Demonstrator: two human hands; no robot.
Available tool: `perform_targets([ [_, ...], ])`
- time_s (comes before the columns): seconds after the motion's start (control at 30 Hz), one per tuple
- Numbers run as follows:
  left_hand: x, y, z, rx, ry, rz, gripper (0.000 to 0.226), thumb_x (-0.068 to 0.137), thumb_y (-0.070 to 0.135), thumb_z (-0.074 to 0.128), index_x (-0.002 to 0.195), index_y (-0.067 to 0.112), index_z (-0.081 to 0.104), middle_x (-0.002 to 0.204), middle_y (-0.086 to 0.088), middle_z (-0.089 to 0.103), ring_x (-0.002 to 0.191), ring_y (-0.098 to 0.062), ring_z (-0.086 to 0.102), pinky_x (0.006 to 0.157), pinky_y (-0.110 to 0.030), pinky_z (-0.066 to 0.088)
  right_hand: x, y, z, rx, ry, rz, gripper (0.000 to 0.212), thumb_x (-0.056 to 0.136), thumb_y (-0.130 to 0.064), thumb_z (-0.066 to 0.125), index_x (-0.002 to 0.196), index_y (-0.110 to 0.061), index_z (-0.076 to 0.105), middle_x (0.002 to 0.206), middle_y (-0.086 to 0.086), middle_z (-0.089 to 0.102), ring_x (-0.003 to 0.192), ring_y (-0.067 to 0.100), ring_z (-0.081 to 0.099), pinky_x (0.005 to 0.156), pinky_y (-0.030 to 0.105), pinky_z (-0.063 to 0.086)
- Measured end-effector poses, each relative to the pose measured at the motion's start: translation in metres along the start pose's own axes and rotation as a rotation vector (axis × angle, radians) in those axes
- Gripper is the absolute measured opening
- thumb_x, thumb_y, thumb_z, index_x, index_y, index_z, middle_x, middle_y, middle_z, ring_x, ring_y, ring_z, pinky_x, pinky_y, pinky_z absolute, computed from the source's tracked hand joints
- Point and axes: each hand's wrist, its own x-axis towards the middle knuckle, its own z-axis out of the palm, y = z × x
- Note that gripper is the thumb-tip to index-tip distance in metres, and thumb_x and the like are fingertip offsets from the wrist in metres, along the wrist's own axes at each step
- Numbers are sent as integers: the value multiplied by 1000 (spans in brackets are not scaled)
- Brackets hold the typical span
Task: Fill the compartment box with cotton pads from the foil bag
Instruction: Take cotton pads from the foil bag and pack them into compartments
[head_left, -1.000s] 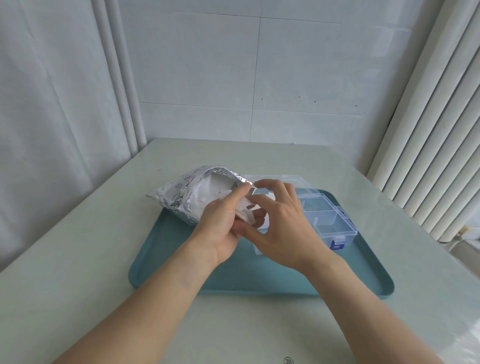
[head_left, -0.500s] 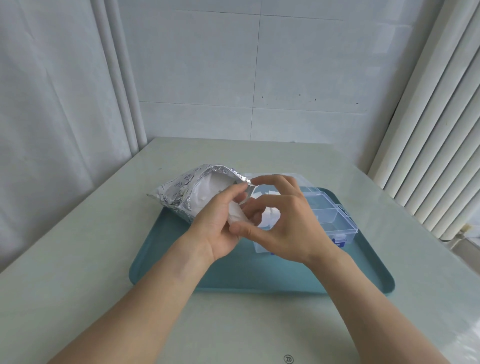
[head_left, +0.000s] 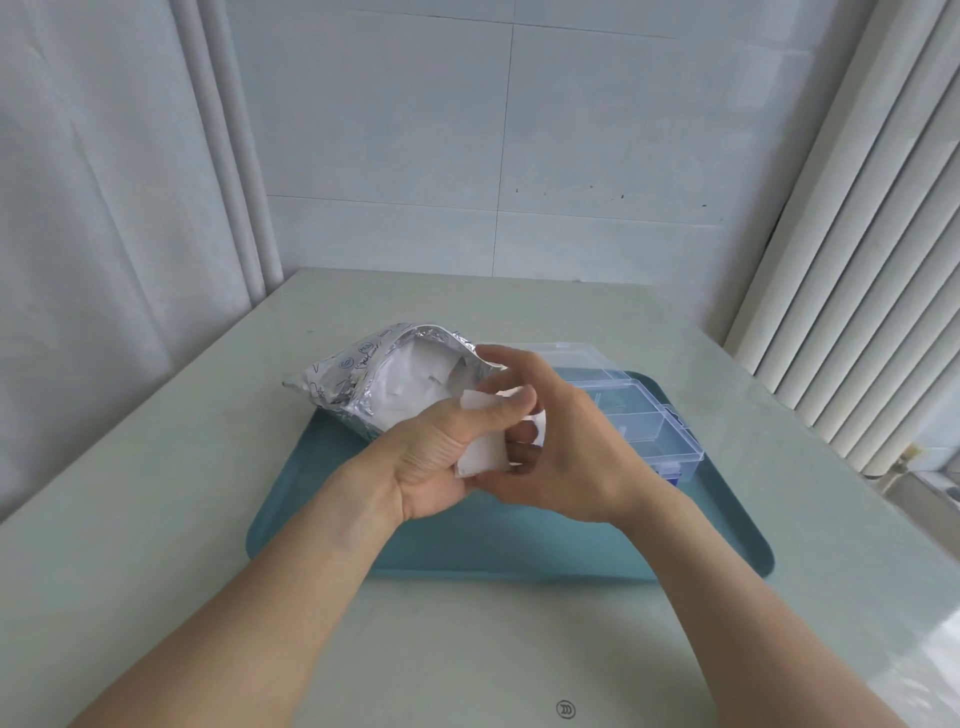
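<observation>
Head view, from left to right: a pale curtain (head_left: 93, 260) hangs at the far left beside the tiled wall (head_left: 493, 130). On the pale green counter (head_left: 156, 519) lies a teal tray (head_left: 322, 499). At the tray's far left corner rests the foil bag (head_left: 353, 384), lying on its side with its mouth gaping toward the right, white cotton pads (head_left: 415, 384) visible inside it. Just in front of the bag's mouth, above the tray, the left hand (head_left: 441, 462) pinches a white square cotton pad (head_left: 483, 447) between thumb and fingers. The right hand (head_left: 571, 452) meets it from the other side, its fingertips (head_left: 519, 452) closed on the same pad or on a second one behind it; which, I cannot tell. Behind the right hand, on the right part of the tray, sits the clear compartment box (head_left: 654, 426) with its lid (head_left: 561, 351) laid open toward the far side. The compartments that show look bare; those behind the hand are hidden. White vertical blinds (head_left: 857, 260) fill the right edge.
</observation>
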Motion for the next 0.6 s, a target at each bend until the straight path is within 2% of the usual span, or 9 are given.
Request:
perform_targets([
  [0.07, -1, 0, 0, 4, 73, -5, 16, 74, 21, 78, 88, 16, 70, 80, -6, 57, 69, -17, 57, 63, -26, 52, 1, 5, 0, -178, -12, -34, 101, 67, -15, 91, 150, -31, 35, 132, -11, 50, 106, 2, 55, 87, 15, 48],
  [0.1, 0, 0, -1, -5, 82, -3, 13, 75, 17, 76, 85, 15, 69, 77, -5, 56, 67, -17, 57, 61, -26, 51, 1, 6, 0, -231, -24, -33, 101, 66, -21, 92, 149, -31, 37, 133, -12, 47, 114, 5, 51, 90, 13, 43],
  [0.17, -2, 2, -1, 31, 77, 3, 11, 77, 9, 72, 84, 12, 64, 75, -6, 55, 65, -16, 55, 54, -23, 47, 2, 11, -2, -275, -46, -38, 90, 63, -28, 94, 140, -32, 49, 131, -13, 48, 121, 8, 48, 95, 15, 39],
  [0.23, -3, 2, -3, 215, 81, -8, 14, 80, 1, 69, 78, 13, 63, 74, -6, 53, 63, -16, 53, 48, -21, 40, 1, 14, -9, -258, -125, 3, 82, 60, -35, 94, 132, -34, 55, 132, -14, 51, 125, 7, 48, 103, 21, 39],
  [0.33, -7, 2, -3, 431, 17, -40, 14, 79, 1, 67, 71, 9, 59, 72, -6, 51, 62, -15, 48, 50, -20, 35, -2, 13, -26, -113, -253, 82, 72, 64, -43, 86, 129, -33, 57, 129, -15, 60, 128, 9, 53, 113, 34, 39],
  [0.4, -8, 3, -5, 407, -38, -46, 9, 74, 1, 62, 67, 6, 59, 74, -8, 51, 63, -16, 46, 51, -22, 31, -3, 11, -33, -12, -247, 79, 56, 73, -38, 80, 124, -23, 63, 124, -8, 65, 123, 15, 59, 110, 42, 44],
  [0.47, -10, 5, -5, 405, -87, -37, 21, 75, -5, 59, 62, 11, 62, 74, -4, 53, 64, -14, 48, 53, -23, 31, -2, 9, -33, 117, -241, 82, 41, 81, -27, 75, 118, -11, 66, 123, 3, 66, 112, 25, 65, 102, 46, 49],
  [0.53, -10, 4, -5, 445, -164, -20, 22, 79, -15, 59, 74, 6, 64, 82, 0, 57, 69, -13, 49, 56, -22, 31, -1, 8, -32, 230, -244, 119, 31, 86, -21, 68, 112, -4, 67, 123, 11, 63, 91, 31, 66, 86, 41, 53],
  [0.6, -12, 5, -3, 483, -214, -24, 27, 83, -20, 57, 72, 5, 57, 77, 13, 60, 63, -9, 47, 56, -20, 31, 0, 9, -33, 167, -224, 113, 24, 83, -21, 69, 102, -7, 71, 120, 7, 64, 88, 27, 64, 77, 34, 48],
])
